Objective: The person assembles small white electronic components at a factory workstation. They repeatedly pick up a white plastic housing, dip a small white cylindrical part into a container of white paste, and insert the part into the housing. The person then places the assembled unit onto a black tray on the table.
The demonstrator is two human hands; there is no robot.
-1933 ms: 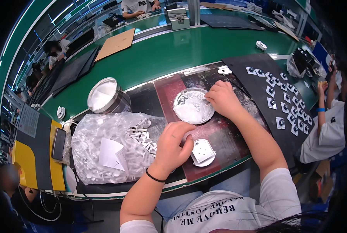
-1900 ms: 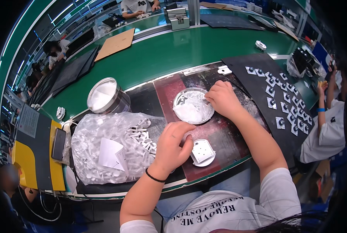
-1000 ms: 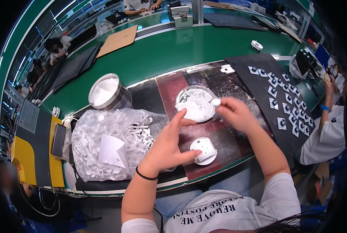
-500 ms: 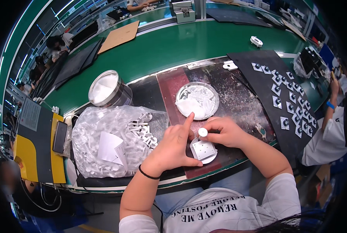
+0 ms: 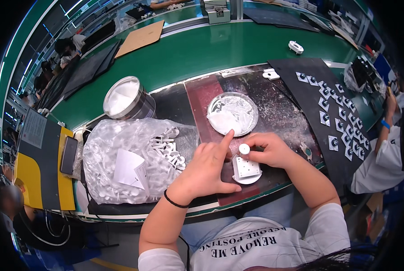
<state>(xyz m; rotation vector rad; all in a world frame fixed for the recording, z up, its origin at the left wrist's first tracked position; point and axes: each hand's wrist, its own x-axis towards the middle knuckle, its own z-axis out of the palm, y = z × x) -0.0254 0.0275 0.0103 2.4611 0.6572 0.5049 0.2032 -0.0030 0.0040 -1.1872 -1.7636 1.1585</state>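
My right hand (image 5: 267, 151) pinches a small white plastic part with a round flat head (image 5: 244, 149) between thumb and fingers. It is held just above the far edge of a white fixture (image 5: 247, 168), which has a squarish block dotted with small holes on a rounded base. Left of the fixture is my left hand (image 5: 207, 170), with index finger and thumb stretched apart; its other fingers are partly hidden. The index fingertip points at a round clear dish (image 5: 252, 128) holding white, film-like material. Whether the left fingertips touch the part cannot be seen.
To the left lies a clear plastic bag (image 5: 102, 153) of white stemmed parts, with a paper slip on it. Behind it stands a tilted round tin (image 5: 143, 106). A black board (image 5: 297, 74) with rows of small pieces lies right, near another person's arm (image 5: 388, 110).
The white fixture and my right hand with the white part have shifted a little to the right. My left thumb has come away from the fixture's near edge.
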